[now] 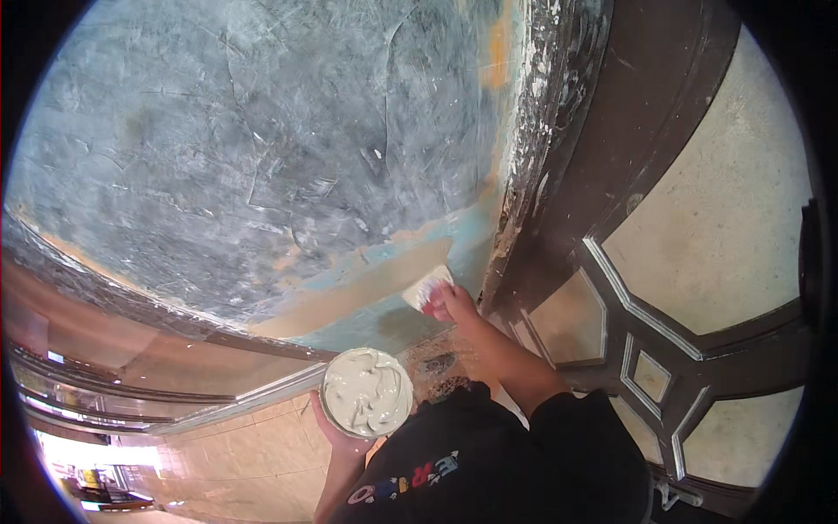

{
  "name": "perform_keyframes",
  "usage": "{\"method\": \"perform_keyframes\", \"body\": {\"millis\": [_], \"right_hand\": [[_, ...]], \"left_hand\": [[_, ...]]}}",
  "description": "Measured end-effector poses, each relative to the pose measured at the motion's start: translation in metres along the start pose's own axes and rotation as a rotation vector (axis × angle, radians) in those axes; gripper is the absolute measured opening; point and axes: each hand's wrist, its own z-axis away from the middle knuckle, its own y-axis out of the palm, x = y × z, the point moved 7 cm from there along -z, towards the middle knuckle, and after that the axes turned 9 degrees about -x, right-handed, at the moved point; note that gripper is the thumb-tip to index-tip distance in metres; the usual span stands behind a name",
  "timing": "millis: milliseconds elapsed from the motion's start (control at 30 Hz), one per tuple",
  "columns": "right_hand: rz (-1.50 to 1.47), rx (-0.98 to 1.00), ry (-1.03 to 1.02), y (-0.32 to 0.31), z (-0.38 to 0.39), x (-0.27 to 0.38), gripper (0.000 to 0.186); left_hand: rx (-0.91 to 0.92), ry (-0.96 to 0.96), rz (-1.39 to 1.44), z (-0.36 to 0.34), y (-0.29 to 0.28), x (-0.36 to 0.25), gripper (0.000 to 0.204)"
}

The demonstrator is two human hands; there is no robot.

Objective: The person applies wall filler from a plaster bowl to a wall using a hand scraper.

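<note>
A spreader [420, 297] is being pressed, or held very near, to a patchy grey wall [262, 131] just off centre toward 5 o'clock; whether its edge is touching cannot be told. Its reddish part is being pinched closely by the right hand [454, 303]. Toward 7 o'clock, a round tub [324, 395] of pale paste [367, 391] is being gripped along its side by the left hand [339, 438], the underside fingers being hidden. A spill onto the beige floor tiles [253, 454] at 8 o'clock is being risked should the tub be tipped while attention is being fixed on the wall. Ridges are being invited along the smooth beige strip [358, 290], which is running from 8 o'clock toward the blade, should the spreader be angled unevenly. At 1 o'clock a flaking edge [534, 113] is being shown; loose flecks could be dragged into the paste by a stroke carried too far. Smearing of the dark woodwork [646, 105] at 2 o'clock is being courted by the same overrun.
</note>
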Motion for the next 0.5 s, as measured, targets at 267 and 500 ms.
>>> {"method": "perform_keyframes", "body": {"millis": [267, 500], "right_hand": [[-0.150, -0.048, -0.122, 0.012, 0.035, 0.044, 0.047], [-0.068, -0.041, 0.069, -0.014, 0.006, 0.008, 0.046]], "left_hand": [[-0.078, 0.079, 0.000, -0.002, -0.014, -0.008, 0.074], [-0.056, 0.049, 0.041, 0.002, -0.006, -0.009, 0.070]]}}
